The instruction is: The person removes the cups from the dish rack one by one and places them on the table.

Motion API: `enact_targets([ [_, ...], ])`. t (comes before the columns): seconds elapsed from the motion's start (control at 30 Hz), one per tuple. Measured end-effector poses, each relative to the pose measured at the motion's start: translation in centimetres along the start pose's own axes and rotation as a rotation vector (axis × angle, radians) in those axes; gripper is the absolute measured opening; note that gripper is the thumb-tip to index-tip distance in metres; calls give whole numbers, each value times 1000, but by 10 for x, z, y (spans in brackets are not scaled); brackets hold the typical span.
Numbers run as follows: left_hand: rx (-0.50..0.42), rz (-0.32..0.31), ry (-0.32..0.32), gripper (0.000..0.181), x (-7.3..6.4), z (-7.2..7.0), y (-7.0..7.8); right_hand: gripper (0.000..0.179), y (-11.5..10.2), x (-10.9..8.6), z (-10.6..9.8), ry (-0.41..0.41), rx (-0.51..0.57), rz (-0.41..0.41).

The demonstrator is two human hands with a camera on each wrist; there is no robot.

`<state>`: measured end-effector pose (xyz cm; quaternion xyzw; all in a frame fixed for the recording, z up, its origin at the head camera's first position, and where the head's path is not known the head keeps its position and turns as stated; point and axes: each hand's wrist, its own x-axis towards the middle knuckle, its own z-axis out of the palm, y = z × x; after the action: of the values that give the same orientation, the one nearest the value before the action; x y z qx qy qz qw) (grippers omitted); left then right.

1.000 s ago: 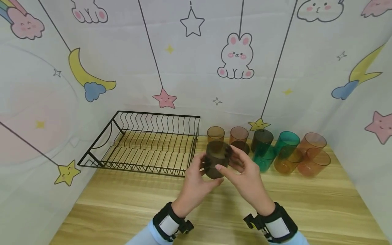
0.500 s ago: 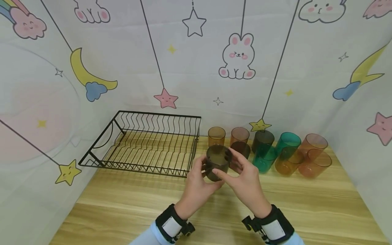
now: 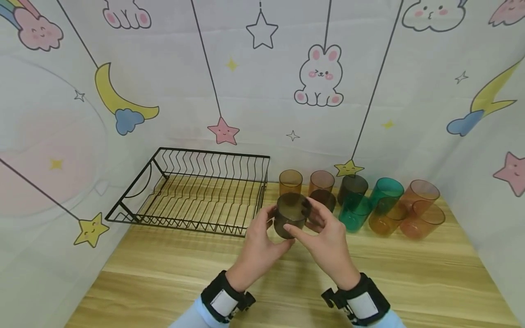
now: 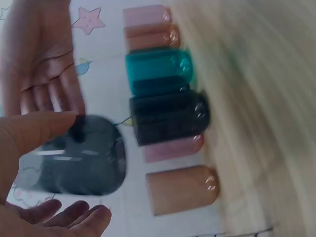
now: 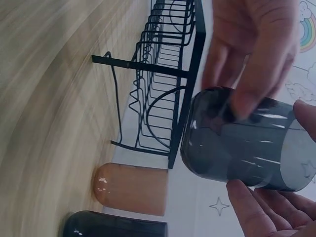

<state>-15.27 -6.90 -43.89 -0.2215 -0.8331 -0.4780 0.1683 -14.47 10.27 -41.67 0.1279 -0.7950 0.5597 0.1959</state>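
A dark grey see-through drinking glass [image 3: 292, 214] is held upright above the tabletop by both hands. My left hand [image 3: 259, 246] grips it from the left, with its thumb low on the near side. The right hand [image 3: 330, 241] holds it from the right, thumb pressed across the front and fingers around the far side. In the left wrist view, the glass [image 4: 86, 163] lies between thumb and fingers. The right wrist view shows fingers of both hands about the glass [image 5: 232, 143]. Behind it stand an amber glass [image 3: 290, 178] and a pink glass [image 3: 321, 179].
A black wire dish rack [image 3: 264, 200] stands left of the hands, against the patterned cloth backdrop [image 3: 262, 91]. To the right are more tinted glasses, among them a teal glass [image 3: 353, 216], an amber glass [image 3: 381, 223] and a pink glass [image 3: 422, 223]. All stand on the wood-grain table [image 3: 410, 282].
Both hands lowered the dark glass a little and then held it nearly still, raising it slightly. The grip looks the same throughout. The head view has shifted slightly.
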Motion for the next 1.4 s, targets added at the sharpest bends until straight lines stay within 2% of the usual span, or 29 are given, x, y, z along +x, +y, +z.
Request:
enact_targets([
  [0.13,86,68,60,66,1,-18,0,76,11,2,5,42,-31,14],
  [0.27,183,128,119,50,3,-34,-2,80,26,3,11,88,-59,62],
  [0.37,280,159,151,44,4,-44,-6,80,36,3,17,86,-64,96],
  [0.47,383,170,162,43,4,-50,-10,79,45,4,24,57,-56,106],
  [0.57,453,162,143,43,3,-53,-14,78,52,6,30,42,-51,104],
  [0.7,488,152,113,44,2,-54,-18,78,60,10,39,47,-72,89],
  [0.97,518,131,92,46,-1,-55,-23,76,69,20,56,91,-190,44],
  [1.27,518,96,107,47,-3,-60,-28,75,77,23,68,111,-284,107],
  [1.4,518,94,108,48,-4,-63,-29,76,81,25,70,127,-285,134],
])
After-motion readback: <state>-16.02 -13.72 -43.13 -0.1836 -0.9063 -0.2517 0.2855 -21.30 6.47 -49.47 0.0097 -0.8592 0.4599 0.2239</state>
